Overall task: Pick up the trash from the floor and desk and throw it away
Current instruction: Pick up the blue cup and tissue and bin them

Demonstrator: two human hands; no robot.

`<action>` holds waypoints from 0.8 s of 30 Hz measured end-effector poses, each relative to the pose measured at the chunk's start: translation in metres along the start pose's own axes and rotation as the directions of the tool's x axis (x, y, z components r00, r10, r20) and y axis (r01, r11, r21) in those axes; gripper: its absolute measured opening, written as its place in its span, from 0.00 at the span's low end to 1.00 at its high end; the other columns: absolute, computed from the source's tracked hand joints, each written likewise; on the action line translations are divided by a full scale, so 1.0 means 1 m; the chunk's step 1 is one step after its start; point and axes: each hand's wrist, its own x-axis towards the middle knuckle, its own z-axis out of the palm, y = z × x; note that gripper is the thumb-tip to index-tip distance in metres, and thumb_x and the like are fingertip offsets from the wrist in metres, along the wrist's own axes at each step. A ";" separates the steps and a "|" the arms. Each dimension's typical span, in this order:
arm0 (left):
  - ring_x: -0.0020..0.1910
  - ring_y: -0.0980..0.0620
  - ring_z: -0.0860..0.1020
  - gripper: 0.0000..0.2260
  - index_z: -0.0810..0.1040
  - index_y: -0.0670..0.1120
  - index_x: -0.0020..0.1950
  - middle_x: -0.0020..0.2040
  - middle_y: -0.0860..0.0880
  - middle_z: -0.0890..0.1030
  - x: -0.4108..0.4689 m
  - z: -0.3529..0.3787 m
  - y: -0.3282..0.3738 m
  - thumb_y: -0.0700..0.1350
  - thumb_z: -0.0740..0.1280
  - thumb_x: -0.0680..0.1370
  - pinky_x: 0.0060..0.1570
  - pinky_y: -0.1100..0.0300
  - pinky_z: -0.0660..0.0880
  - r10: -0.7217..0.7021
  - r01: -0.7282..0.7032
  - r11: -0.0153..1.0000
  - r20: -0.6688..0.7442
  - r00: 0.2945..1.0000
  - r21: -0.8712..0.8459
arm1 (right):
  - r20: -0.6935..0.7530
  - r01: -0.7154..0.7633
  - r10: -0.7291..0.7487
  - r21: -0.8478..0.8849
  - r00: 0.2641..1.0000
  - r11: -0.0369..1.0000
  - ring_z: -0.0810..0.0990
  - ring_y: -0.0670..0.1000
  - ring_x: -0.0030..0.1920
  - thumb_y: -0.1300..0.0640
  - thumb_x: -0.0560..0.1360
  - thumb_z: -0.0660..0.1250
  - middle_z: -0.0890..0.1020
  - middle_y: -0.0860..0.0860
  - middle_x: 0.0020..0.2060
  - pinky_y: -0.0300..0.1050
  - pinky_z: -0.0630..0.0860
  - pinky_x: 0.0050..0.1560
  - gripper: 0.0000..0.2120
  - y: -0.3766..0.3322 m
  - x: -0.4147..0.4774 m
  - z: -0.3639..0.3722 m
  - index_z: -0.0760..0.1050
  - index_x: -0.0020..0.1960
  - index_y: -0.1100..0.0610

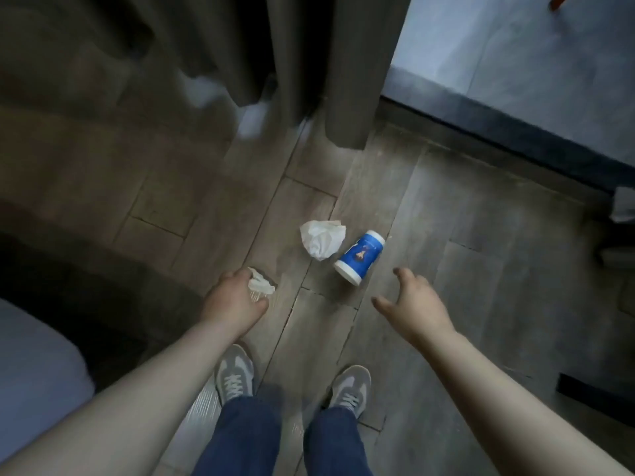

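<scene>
1. Nearest the camera: two grey lace-up shoes (234,374) and blue trousers (240,438), standing on a grey-brown plank floor (481,269). A pale rounded object (34,372) sits at the lower left; its kind cannot be told.
2. Left hand (233,300): held low over the floor ahead of the left shoe, back of the hand up, fingers curled round a small wad of tissue (261,285). The wad is white and crumpled, and it sticks out past the fingers.
3. Right hand (412,304): holds nothing. Thumb and fingers are spread and loosely bent, palm down, above the floor. It is near the paper cup but not touching it.
4. Paper cup (359,257): lies on its side on the floor, between the two hands and slightly beyond them. Blue wall with a small printed figure, and a white band at each end. One end points toward the person, the other away and to the right. Which end is the mouth cannot be told, and the inside is not visible.
5. Crumpled tissue (322,240): larger than the held wad, white, bunched into loose folds. It lies on the floor just beside the cup, on its left, touching it or very nearly so.
6. Farther off: a dark grey curtain (302,56) hangs in folds down to the floor. Blurred white shapes (252,120) show at its hem.
7. Far right: a dark strip (498,132) borders the planks, with a pale blue-grey surface (515,56) beyond it.
</scene>
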 end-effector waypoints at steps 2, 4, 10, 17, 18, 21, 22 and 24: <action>0.57 0.41 0.75 0.20 0.73 0.44 0.62 0.59 0.41 0.73 0.036 0.030 -0.013 0.48 0.70 0.72 0.53 0.56 0.71 0.004 -0.004 1.000 -0.021 1.000 -0.029 | -0.002 -0.010 0.011 0.047 1.000 0.999 0.73 0.58 0.63 0.47 0.74 0.68 0.70 0.58 0.66 0.49 0.71 0.59 0.32 0.002 0.035 0.027 0.60 0.74 0.55; 0.57 0.40 0.75 0.20 0.73 0.44 0.61 0.59 0.40 0.73 0.068 0.057 -0.026 0.48 0.71 0.71 0.55 0.54 0.73 -0.010 0.007 0.998 -0.036 0.999 -0.068 | -0.014 -0.017 0.018 0.087 1.000 0.996 0.74 0.58 0.63 0.47 0.74 0.68 0.70 0.58 0.66 0.50 0.71 0.58 0.34 0.004 0.066 0.053 0.58 0.75 0.53; 0.55 0.42 0.76 0.23 0.74 0.47 0.61 0.60 0.43 0.72 0.135 0.127 -0.062 0.52 0.73 0.68 0.56 0.56 0.73 -0.055 0.048 0.991 -0.049 0.997 -0.122 | -0.099 -0.069 0.086 0.168 0.991 0.983 0.74 0.60 0.61 0.45 0.74 0.68 0.66 0.58 0.67 0.52 0.72 0.58 0.40 0.015 0.141 0.116 0.50 0.77 0.51; 0.55 0.45 0.74 0.28 0.71 0.47 0.64 0.65 0.42 0.63 0.179 0.171 -0.076 0.51 0.75 0.68 0.53 0.64 0.68 0.010 -0.029 0.990 -0.138 0.990 -0.140 | -0.122 -0.102 0.132 0.226 0.984 0.969 0.74 0.60 0.60 0.42 0.73 0.68 0.54 0.57 0.73 0.51 0.72 0.59 0.41 0.017 0.201 0.153 0.49 0.77 0.48; 0.56 0.44 0.73 0.27 0.71 0.46 0.64 0.66 0.41 0.63 0.184 0.174 -0.073 0.50 0.75 0.68 0.54 0.64 0.68 0.005 -0.025 0.990 -0.144 0.990 -0.138 | -0.108 -0.117 0.145 0.230 0.983 0.966 0.75 0.60 0.60 0.43 0.72 0.69 0.52 0.57 0.74 0.52 0.73 0.59 0.42 0.015 0.205 0.157 0.49 0.77 0.47; 0.57 0.43 0.72 0.25 0.72 0.42 0.62 0.65 0.41 0.63 0.193 0.180 -0.060 0.47 0.75 0.67 0.52 0.65 0.66 -0.008 -0.018 0.989 -0.170 0.985 -0.149 | -0.096 -0.145 0.174 0.255 0.980 0.956 0.74 0.63 0.59 0.50 0.73 0.69 0.46 0.60 0.75 0.55 0.73 0.62 0.42 0.013 0.210 0.163 0.47 0.77 0.48; 0.57 0.43 0.72 0.26 0.73 0.43 0.62 0.65 0.41 0.64 0.195 0.180 -0.054 0.47 0.75 0.67 0.50 0.66 0.65 -0.006 -0.026 0.986 -0.187 0.982 -0.165 | -0.097 -0.146 0.178 0.270 0.979 0.952 0.74 0.64 0.60 0.52 0.73 0.69 0.45 0.60 0.75 0.55 0.72 0.63 0.42 0.013 0.210 0.164 0.47 0.77 0.48; 0.57 0.44 0.73 0.28 0.72 0.44 0.65 0.65 0.42 0.65 0.200 0.178 -0.041 0.48 0.76 0.67 0.52 0.67 0.64 0.012 -0.061 0.974 -0.218 0.976 -0.218 | -0.102 -0.140 0.172 0.270 0.980 0.953 0.71 0.65 0.63 0.56 0.72 0.69 0.44 0.59 0.76 0.56 0.71 0.64 0.43 0.015 0.211 0.165 0.46 0.78 0.48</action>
